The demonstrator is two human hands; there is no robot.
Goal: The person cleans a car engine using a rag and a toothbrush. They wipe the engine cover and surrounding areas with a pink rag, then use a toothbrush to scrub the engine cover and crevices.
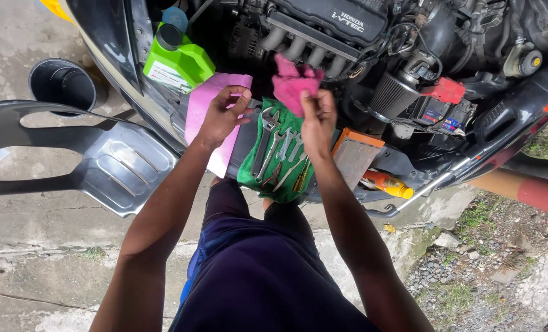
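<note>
My right hand [317,120] grips a crumpled pink rag [292,83] and holds it up over the front of an open car engine bay [323,31]. My left hand [223,114] hovers with its fingers curled and apart, just left of the rag, above a flat pink sheet [201,104] lying on the car's front edge. Between my hands lies a green cloth [258,175] with several wrenches [268,138] and other hand tools laid out on it.
A green fluid jug [179,61] stands at the left of the engine bay. A detached dark bumper piece [102,160] and a black bucket [62,83] sit on the concrete at left. An orange-edged block [354,154] and an orange-yellow bottle [389,183] lie at right. Gravel and grass lie lower right.
</note>
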